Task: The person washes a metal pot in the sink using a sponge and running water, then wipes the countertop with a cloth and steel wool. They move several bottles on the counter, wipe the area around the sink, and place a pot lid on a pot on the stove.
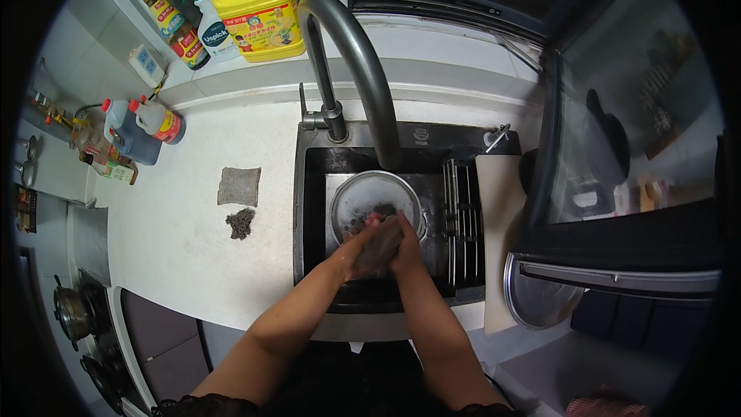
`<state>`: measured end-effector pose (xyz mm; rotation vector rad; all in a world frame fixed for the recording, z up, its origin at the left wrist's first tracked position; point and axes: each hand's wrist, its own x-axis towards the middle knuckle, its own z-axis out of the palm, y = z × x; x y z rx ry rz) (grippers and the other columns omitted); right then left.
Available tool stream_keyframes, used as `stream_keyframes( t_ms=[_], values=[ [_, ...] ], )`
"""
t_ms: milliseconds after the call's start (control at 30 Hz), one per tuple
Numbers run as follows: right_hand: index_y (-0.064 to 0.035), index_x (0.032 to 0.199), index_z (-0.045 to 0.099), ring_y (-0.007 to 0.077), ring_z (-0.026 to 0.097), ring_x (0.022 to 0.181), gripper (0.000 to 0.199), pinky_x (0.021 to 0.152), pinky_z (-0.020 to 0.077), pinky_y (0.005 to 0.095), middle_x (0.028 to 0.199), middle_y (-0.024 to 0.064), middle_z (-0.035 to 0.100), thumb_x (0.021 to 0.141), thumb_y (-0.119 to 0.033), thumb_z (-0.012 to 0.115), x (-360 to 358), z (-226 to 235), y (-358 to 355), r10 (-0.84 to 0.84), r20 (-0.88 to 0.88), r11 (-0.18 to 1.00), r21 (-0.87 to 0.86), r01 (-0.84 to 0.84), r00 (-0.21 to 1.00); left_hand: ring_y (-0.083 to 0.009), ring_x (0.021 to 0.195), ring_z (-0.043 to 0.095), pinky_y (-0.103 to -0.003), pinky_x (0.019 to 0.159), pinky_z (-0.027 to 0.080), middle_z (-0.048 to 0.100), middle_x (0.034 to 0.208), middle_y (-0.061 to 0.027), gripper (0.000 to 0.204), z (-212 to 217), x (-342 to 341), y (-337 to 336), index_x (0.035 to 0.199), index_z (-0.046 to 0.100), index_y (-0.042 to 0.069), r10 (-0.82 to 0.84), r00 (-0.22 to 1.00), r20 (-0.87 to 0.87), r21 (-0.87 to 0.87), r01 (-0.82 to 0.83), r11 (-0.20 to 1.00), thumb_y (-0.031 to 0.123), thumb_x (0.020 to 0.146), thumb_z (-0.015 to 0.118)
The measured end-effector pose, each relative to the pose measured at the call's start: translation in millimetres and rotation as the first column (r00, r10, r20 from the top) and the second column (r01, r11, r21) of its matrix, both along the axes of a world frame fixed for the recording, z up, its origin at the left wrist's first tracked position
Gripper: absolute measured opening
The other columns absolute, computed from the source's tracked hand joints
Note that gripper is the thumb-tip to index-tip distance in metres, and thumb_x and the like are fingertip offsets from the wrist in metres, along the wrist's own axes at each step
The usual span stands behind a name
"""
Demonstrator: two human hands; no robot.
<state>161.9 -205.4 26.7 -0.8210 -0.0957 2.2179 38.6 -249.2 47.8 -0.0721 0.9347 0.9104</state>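
Observation:
My left hand (353, 253) and my right hand (406, 245) are together over a round metal pot (346, 188) in the sink. Between them is a wet, grey-brown cloth (381, 245), bunched up and gripped from both sides. Whitish, foamy water (372, 189) fills the pot, with dark patches close to my fingertips. The pot rests inside the dark sink (309, 262), below the curved grey faucet (382, 108). My fingers partly hide the cloth and the near side of the pot.
A grey cloth square (239, 186) and a dark scouring pad (241, 223) lie on the white counter at left. A rack (461, 224) spans the sink's right side, beside a cutting board (498, 208) and a lid (532, 301). An open window (617, 262) juts in at right; a yellow jug (258, 19) stands behind.

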Motion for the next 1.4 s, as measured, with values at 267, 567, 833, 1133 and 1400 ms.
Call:
stream_keyframes(
  t_ms=[267, 567, 833, 1133, 1400],
  values=[
    [-0.0052, 0.088, 0.059, 0.0140, 0.056, 0.070, 0.014, 0.062, 0.0485, 0.0317, 0.080, 0.0055, 0.060, 0.082, -0.016, 0.066, 3, -3, 5, -0.057, 0.501, 0.974, 0.219, -0.062, 0.863, -0.0233, 0.110, 0.059, -0.033, 0.088, 0.050, 0.053, 0.130, -0.0158, 0.079, 131, 10, 28, 0.137, 0.043, 0.003, -0.743, 0.313, -0.591, -0.370, 0.714, 0.595, 0.027, 0.072, 0.081],
    [-0.0012, 0.097, 0.059, 0.0201, 0.058, 0.073, 0.034, 0.067, 0.0490, 0.0340, 0.084, 0.0093, 0.063, 0.068, -0.016, 0.068, -17, -28, 2, -0.265, 0.860, 0.840, 0.428, -0.333, 0.437, -0.0304, 0.112, 0.059, -0.040, 0.093, 0.048, 0.057, 0.126, -0.0210, 0.064, 64, 6, 13, 0.130, 0.050, 0.007, -0.316, -0.099, -0.944, -0.207, 0.921, 0.330, 0.043, 0.080, 0.065],
    [-0.0003, 0.098, 0.056, 0.0244, 0.060, 0.078, 0.036, 0.072, 0.0487, 0.0368, 0.085, 0.0143, 0.064, 0.069, -0.019, 0.068, -27, -10, -5, -0.296, 0.910, 0.800, 0.402, -0.446, 0.289, -0.0376, 0.111, 0.059, -0.043, 0.093, 0.047, 0.059, 0.121, -0.0234, 0.060, -1, 11, 2, 0.128, 0.050, 0.005, -0.236, -0.236, -0.943, -0.323, 0.823, 0.467, 0.040, 0.081, 0.062],
    [-0.0074, 0.135, 0.049, 0.0266, 0.061, 0.105, 0.050, 0.090, 0.0492, 0.0372, 0.119, 0.0167, 0.062, 0.089, -0.016, 0.065, -7, 44, 0, 0.016, 0.394, 0.895, 0.404, -0.190, 0.919, -0.0271, 0.095, 0.065, -0.038, 0.075, 0.054, 0.065, 0.101, -0.0138, 0.040, 29, -6, 3, 0.116, 0.056, 0.004, -0.563, 0.703, -0.435, -0.054, 0.604, 0.795, 0.009, 0.079, 0.070],
    [-0.0023, 0.094, 0.061, 0.0127, 0.058, 0.066, 0.027, 0.062, 0.0479, 0.0267, 0.073, 0.0039, 0.057, 0.095, -0.030, 0.059, -10, 37, 7, 0.116, 0.568, 0.870, 0.338, -0.360, 0.815, -0.0140, 0.061, 0.057, -0.026, 0.048, 0.043, 0.063, 0.076, -0.0056, 0.026, 35, -11, 2, 0.097, 0.061, 0.007, -0.593, 0.749, -0.295, -0.070, 0.602, 0.795, -0.001, 0.075, 0.072]
  ],
)
